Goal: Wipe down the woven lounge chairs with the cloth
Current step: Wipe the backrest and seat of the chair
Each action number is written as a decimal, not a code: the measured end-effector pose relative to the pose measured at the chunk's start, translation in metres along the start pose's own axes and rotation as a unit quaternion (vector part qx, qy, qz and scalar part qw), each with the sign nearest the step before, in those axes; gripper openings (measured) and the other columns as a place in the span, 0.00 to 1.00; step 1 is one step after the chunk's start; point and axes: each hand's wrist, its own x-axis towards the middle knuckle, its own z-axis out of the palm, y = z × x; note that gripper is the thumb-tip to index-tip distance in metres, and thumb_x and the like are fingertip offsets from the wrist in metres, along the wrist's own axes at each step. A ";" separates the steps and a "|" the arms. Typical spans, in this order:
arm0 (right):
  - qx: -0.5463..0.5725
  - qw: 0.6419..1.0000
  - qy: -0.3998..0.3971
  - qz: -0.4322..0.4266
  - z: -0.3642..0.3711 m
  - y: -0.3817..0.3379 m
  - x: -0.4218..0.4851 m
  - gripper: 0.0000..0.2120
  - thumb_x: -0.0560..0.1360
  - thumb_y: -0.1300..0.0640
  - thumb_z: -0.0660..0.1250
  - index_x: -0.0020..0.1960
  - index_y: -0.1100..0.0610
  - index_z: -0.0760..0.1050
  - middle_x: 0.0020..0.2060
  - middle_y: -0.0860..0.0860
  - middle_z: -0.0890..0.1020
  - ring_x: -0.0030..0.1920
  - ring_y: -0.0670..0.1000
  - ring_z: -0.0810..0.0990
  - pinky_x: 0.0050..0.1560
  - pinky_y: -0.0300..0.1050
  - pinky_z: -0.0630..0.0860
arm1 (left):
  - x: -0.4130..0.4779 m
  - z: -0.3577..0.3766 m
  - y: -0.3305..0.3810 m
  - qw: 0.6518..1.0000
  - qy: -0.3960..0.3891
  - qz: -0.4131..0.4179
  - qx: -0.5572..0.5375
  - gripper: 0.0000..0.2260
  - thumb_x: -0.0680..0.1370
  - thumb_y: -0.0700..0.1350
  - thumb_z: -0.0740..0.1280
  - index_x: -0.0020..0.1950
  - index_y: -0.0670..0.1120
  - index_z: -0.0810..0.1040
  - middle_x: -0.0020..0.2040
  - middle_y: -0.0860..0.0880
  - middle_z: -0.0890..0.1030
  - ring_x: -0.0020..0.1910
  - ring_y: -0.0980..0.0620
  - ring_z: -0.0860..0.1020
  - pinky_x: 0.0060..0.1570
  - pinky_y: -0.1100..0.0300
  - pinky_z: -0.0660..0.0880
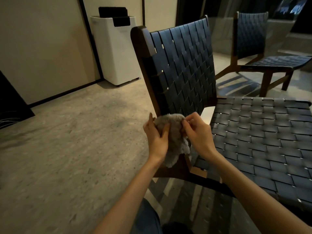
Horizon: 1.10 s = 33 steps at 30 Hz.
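Both hands hold a grey fluffy cloth [172,139] in front of the lower edge of the near woven lounge chair [184,68] backrest, beside the rear corner of its seat. The left hand [156,137] grips the cloth from the left side: the thumb lies across the front of the fabric and the fingers curl around behind it, where they are mostly hidden. The right hand [196,134] pinches the upper right edge of the cloth, with the fingertips [187,121] drawn together on a fold of the fabric. The cloth is bunched between the two hands, and its lower end hangs below the left wrist, over the dark wooden frame of the chair. Whether the cloth touches the backrest straps cannot be determined. The woven seat extends to the right of the hands. A second woven chair [263,53] stands well apart at the upper right. A white floor appliance [116,53] stands against the wall behind the near chair, on a speckled floor [67,149].
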 end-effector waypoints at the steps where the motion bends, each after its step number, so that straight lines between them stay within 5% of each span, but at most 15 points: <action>1: 0.017 1.000 0.010 -0.013 0.000 -0.014 0.009 0.03 0.79 0.58 0.63 0.47 0.53 0.70 0.35 0.51 0.79 0.35 0.42 0.79 0.35 0.33 0.76 | 0.008 -0.004 0.014 0.999 0.026 0.016 -0.014 0.29 0.78 0.47 0.65 0.76 0.50 0.55 0.62 0.55 0.58 0.55 0.66 0.64 0.46 0.86 0.63; 4: 0.049 0.996 0.034 -0.065 0.001 -0.062 0.042 0.02 0.79 0.58 0.64 0.49 0.56 0.71 0.36 0.49 0.80 0.36 0.42 0.80 0.38 0.34 0.78 | 0.039 -0.020 0.064 0.991 0.094 0.074 -0.058 0.25 0.78 0.45 0.66 0.73 0.49 0.61 0.63 0.53 0.64 0.55 0.64 0.68 0.51 0.82 0.66; 8: 0.051 0.991 0.055 -0.114 0.002 -0.121 0.087 0.03 0.79 0.57 0.64 0.50 0.57 0.71 0.36 0.47 0.79 0.37 0.44 0.81 0.40 0.35 0.79 | 0.075 -0.041 0.127 0.976 0.147 0.123 -0.104 0.21 0.76 0.43 0.69 0.66 0.44 0.67 0.61 0.47 0.72 0.60 0.52 0.73 0.62 0.60 0.72; 12: 0.060 0.987 0.087 -0.121 0.005 -0.153 0.119 0.05 0.79 0.56 0.64 0.52 0.57 0.72 0.37 0.47 0.79 0.38 0.42 0.80 0.41 0.34 0.79 | 0.098 -0.053 0.166 0.966 0.178 0.149 -0.116 0.20 0.75 0.46 0.70 0.63 0.41 0.68 0.56 0.48 0.74 0.56 0.53 0.74 0.58 0.63 0.74; 33: 0.010 0.972 0.208 -0.110 0.031 -0.161 0.144 0.05 0.78 0.59 0.66 0.47 0.61 0.77 0.36 0.46 0.77 0.34 0.38 0.75 0.40 0.24 0.71 | 0.114 -0.059 0.155 0.989 -0.032 0.122 -0.077 0.21 0.82 0.51 0.54 0.72 0.43 0.65 0.65 0.44 0.75 0.64 0.49 0.73 0.65 0.50 0.71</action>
